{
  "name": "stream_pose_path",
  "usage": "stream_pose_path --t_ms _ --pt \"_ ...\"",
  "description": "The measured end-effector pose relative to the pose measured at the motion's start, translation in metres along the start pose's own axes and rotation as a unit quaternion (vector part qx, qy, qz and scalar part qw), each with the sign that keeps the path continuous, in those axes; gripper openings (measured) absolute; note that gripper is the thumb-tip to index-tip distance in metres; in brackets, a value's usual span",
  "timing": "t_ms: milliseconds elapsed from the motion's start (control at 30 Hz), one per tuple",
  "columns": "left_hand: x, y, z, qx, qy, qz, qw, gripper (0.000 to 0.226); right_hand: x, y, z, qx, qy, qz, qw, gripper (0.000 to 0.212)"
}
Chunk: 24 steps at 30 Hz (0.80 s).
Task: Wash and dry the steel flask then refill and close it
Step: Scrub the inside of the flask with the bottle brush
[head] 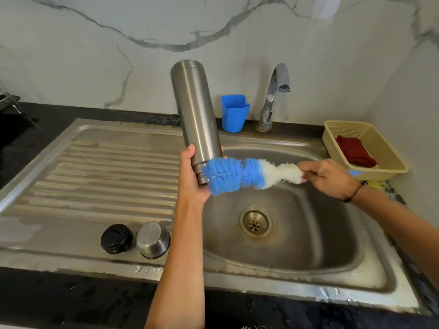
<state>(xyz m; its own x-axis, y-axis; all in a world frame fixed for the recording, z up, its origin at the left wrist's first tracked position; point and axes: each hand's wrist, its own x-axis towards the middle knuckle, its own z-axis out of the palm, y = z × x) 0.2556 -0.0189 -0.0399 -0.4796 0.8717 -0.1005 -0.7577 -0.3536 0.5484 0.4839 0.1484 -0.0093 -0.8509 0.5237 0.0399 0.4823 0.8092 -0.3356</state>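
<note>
Head view shows the washing step: left hand (193, 179) grips the inverted flask (194, 112) near its mouth over the sink (285, 245), right hand (325, 176) pinches the bottle brush (237, 175) beside that mouth, which next needs aligned insertion.

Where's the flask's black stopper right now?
In the head view the black stopper sits on the sink's draining board, lower left of the basin, just left of the steel cup lid and apart from both hands.
</note>
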Motion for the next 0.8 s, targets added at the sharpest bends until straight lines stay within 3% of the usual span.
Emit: stream_pose_path --t_ms 100,267,333,433,600,700,800 --pt "0.001 0.006 -0.004 -0.025 0.054 0.002 0.998 0.055 -0.007 0.010 0.000 -0.005 -0.012 0.032 0.999 0.035" --pt "0.000 0.014 -0.008 0.007 -0.003 -0.002 1.000 0.054 -0.001 -0.002 0.002 -0.003 0.009 -0.005 1.000 0.019" --pt "0.000 0.019 -0.010 0.044 0.003 0.003 0.999 0.059 0.004 -0.006 0.003 -0.022 0.005 -0.015 1.000 0.020" --pt "0.003 0.023 -0.009 0.102 0.071 -0.001 0.992 0.071 0.005 -0.006 0.006 -0.008 0.006 -0.016 1.000 0.017" --pt "0.003 0.024 -0.012 0.060 0.075 0.036 0.995 0.094 0.002 0.006 -0.001 0.005 -0.006 0.033 0.999 0.036" --pt "0.001 0.022 -0.013 0.047 0.095 -0.015 0.994 0.113 0.007 -0.010 0.000 0.009 -0.002 0.005 1.000 0.035" --pt "-0.003 0.023 -0.008 0.031 0.073 -0.003 0.997 0.102 0.012 -0.019 0.000 0.000 0.013 -0.022 1.000 0.026"
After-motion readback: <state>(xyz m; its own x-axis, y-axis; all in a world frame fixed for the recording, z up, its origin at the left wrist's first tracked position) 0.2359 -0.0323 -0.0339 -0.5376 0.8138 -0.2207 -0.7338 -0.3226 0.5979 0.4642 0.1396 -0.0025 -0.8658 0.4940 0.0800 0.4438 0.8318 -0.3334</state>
